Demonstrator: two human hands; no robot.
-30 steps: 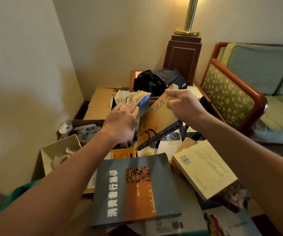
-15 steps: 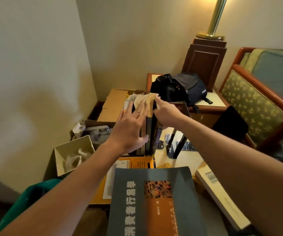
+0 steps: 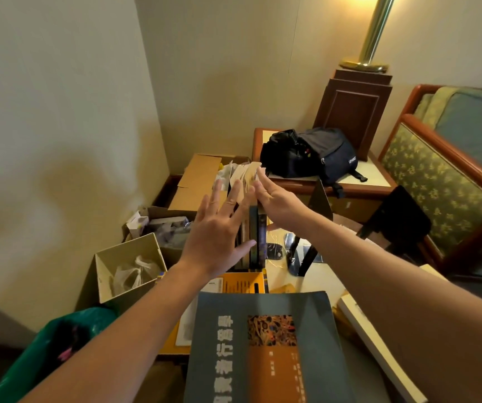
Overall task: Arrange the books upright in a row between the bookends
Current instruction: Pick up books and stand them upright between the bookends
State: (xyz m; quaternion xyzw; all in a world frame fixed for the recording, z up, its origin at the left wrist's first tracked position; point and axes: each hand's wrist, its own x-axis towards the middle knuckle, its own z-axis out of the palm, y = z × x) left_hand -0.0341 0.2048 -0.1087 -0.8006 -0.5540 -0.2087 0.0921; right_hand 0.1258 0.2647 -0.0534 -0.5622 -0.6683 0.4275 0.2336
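A few books (image 3: 253,234) stand upright in a row at the table's far left. My left hand (image 3: 219,231) lies flat against their left side, fingers spread and straight. On the other side my right hand (image 3: 274,203) presses with straight fingers, its thumb low behind the books. A black bookend (image 3: 319,205) stands tilted a little to the right of the row, apart from it. The left bookend is hidden. A large grey and orange book (image 3: 266,344) lies flat in front. An orange book (image 3: 242,285) and a cream book (image 3: 379,347) also lie flat.
A black bag (image 3: 306,152) sits on a side table (image 3: 364,181) behind. Cardboard boxes (image 3: 202,175) and an open white box (image 3: 126,263) stand at the left by the wall. An armchair (image 3: 443,181) is at the right, and a green bag (image 3: 51,347) low left.
My right hand set the orange-brown book upright into the row and let go of its top. Both hands now press the row flat from either side. The camera moved closer and left.
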